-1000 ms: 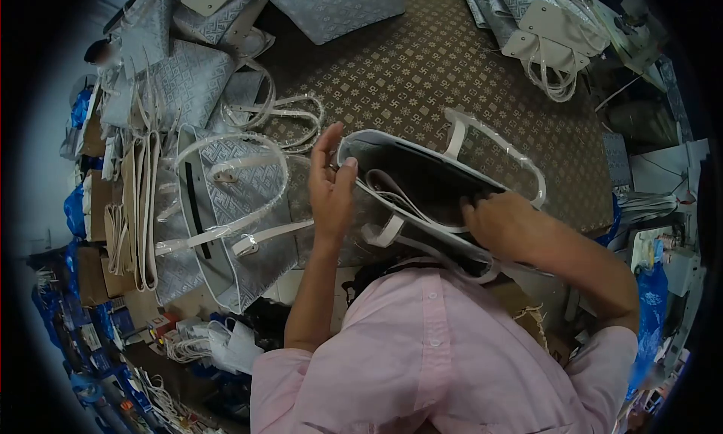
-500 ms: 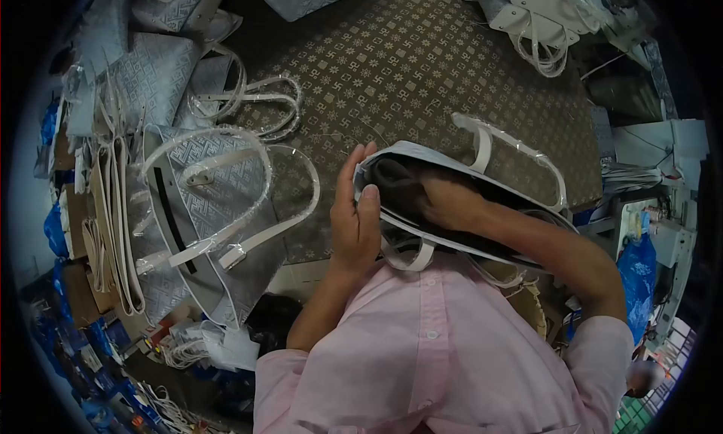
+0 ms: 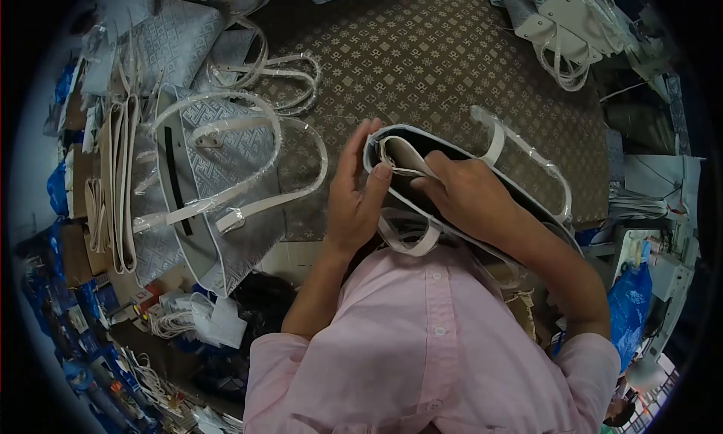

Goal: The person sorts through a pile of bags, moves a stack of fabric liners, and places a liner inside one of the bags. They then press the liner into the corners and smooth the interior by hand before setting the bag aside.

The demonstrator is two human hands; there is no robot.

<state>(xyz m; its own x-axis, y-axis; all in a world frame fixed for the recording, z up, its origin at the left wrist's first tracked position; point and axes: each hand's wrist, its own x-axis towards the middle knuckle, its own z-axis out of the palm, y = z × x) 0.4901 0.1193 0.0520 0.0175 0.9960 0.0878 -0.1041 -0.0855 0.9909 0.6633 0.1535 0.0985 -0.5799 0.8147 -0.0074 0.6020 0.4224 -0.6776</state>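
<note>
I hold a grey tote bag (image 3: 527,179) with white plastic-wrapped handles open-side up at the near edge of the brown patterned table (image 3: 422,65). My left hand (image 3: 354,193) grips the bag's left end at the rim, thumb inside. My right hand (image 3: 468,194) rests over the bag's opening, fingers curled on the near rim and a white strap. The bag's dark inside shows between the two hands.
A finished grey patterned bag (image 3: 218,185) with white handles lies left of my hands. More bags pile at the far left (image 3: 173,42) and far right (image 3: 557,19). Flat panels and straps (image 3: 120,185) hang off the left edge. Boxes and clutter fill the floor below.
My right hand has come out from deep inside the bag and now sits at its rim near the left end. The left hand keeps its grip on the bag's end.
</note>
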